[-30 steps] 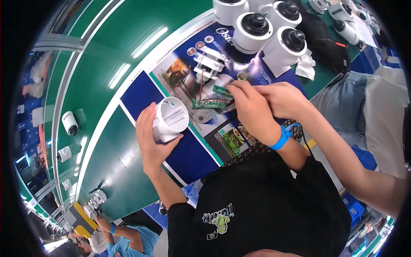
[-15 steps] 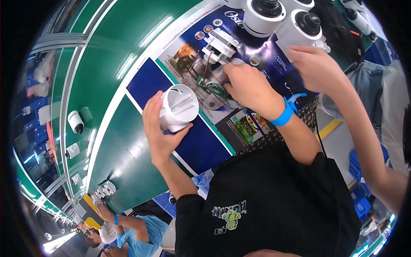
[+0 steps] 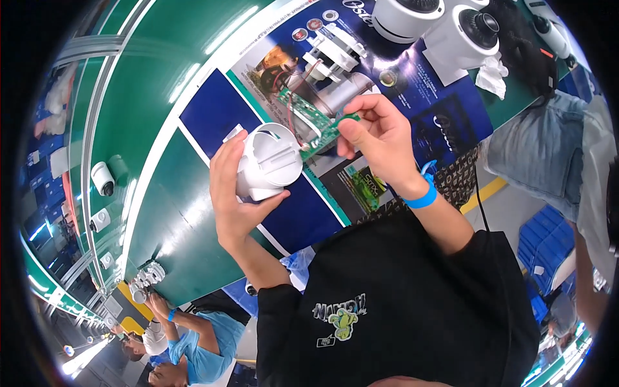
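Housing (image 3: 276, 161) gripped by the half-curled left hand (image 3: 229, 197); green board (image 3: 324, 138) pinched by the nearly closed right hand (image 3: 379, 138), just beside the housing. Board positioning seems in hand; steady alignment looks called for.

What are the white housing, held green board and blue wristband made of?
White housing: probably moulded plastic, satin, with ribs inside.
Green board: likely rigid laminate, semi-gloss, carrying small parts.
Blue wristband: perhaps matte, flexible plastic or fabric, bent into a loop.

White housing (image 3: 272, 161), green circuit board (image 3: 327, 138)
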Motion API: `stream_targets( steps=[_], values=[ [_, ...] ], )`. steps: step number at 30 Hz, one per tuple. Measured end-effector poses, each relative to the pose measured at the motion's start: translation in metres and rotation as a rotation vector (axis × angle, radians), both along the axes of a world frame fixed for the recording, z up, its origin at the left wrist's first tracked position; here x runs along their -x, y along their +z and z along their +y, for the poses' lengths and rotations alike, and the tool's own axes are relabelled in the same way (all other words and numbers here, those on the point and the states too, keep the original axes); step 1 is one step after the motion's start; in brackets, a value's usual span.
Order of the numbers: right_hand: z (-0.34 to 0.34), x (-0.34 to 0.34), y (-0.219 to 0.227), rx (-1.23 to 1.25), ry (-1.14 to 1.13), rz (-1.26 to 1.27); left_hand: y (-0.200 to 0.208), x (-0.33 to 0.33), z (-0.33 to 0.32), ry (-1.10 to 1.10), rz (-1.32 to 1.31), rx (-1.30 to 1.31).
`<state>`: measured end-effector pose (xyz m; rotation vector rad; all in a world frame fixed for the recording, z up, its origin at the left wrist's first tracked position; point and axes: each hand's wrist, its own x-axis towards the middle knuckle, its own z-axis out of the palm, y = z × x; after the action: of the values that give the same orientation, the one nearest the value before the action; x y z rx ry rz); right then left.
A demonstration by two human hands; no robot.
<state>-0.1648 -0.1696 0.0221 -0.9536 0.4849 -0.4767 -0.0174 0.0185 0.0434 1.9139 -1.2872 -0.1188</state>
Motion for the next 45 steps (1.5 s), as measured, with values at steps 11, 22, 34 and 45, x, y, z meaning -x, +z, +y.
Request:
stream_targets(
  steps=[11,22,34,45],
  values=[
    [0.010,0.014,-0.010,0.322,0.096,0.175,0.004,0.002,-0.005,-0.051,-0.050,-0.045],
    [0.022,0.012,-0.017,0.285,-0.080,0.201,0.003,0.004,-0.010,-0.045,-0.077,-0.075],
    [0.017,0.016,-0.012,0.282,-0.030,0.277,0.004,0.001,-0.010,-0.064,-0.092,-0.081],
    [0.017,0.012,-0.010,0.298,-0.052,0.290,0.007,0.001,-0.010,-0.061,-0.098,-0.087]
  ],
)
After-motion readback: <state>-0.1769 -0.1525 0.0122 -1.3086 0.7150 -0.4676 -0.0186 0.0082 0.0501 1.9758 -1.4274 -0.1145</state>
